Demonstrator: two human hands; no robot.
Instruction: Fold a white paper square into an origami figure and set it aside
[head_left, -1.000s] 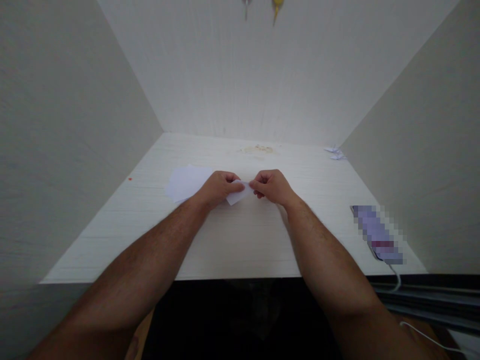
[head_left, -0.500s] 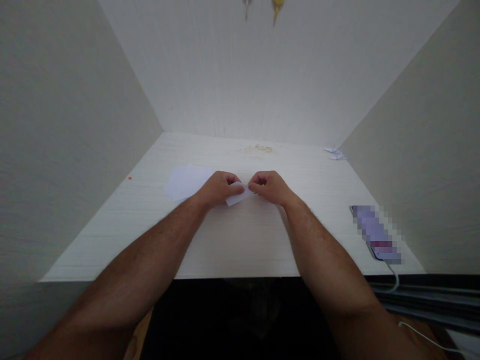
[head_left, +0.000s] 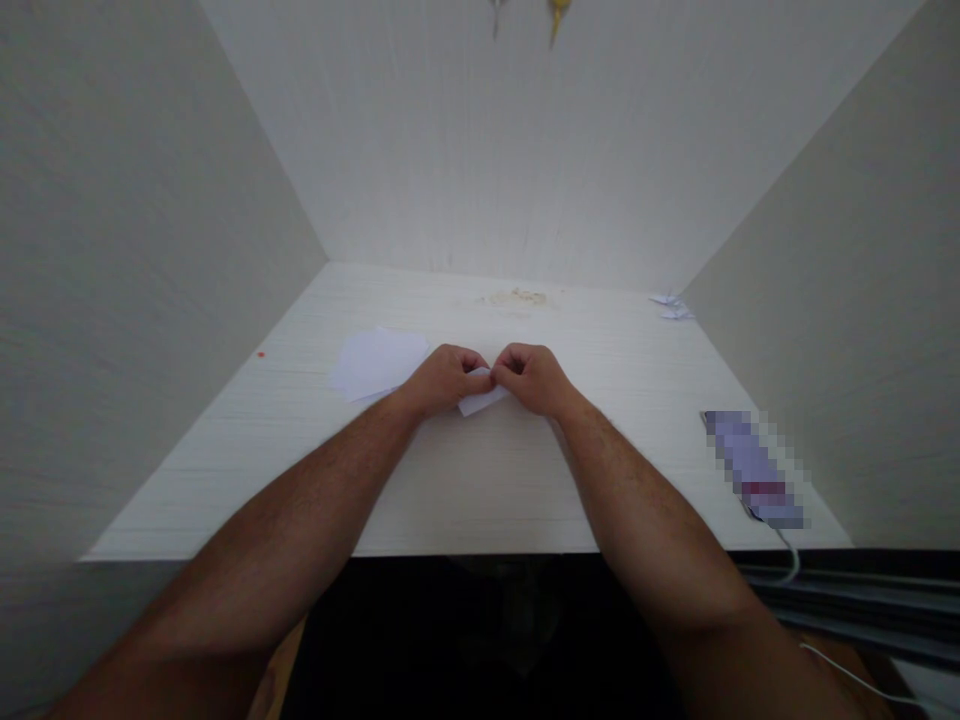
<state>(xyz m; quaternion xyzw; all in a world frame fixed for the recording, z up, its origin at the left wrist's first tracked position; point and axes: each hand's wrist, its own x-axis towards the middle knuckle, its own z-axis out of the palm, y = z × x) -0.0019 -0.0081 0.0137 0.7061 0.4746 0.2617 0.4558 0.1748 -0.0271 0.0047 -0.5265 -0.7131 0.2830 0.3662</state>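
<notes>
Above the middle of the white table (head_left: 480,480), a small piece of white paper (head_left: 480,402) is held between both hands. My left hand (head_left: 451,380) pinches it from the left, thumb on top. My right hand (head_left: 531,378) is closed at the paper's upper right edge, with its thumb and finger touching the left fingertips. Much of the paper is hidden behind the fingers. Several loose white sheets (head_left: 379,362) lie in a pile just left of my left hand.
A phone (head_left: 750,465), blurred out, lies at the right with a white cable (head_left: 789,560) running off the front edge. Small folded paper pieces (head_left: 673,308) sit in the far right corner. Walls enclose the back and both sides. A stain (head_left: 517,298) marks the back of the table.
My left hand has shifted slightly right, and my right hand slightly left, so the fingertips now meet over the paper. The paper's visible corner has moved a little right.
</notes>
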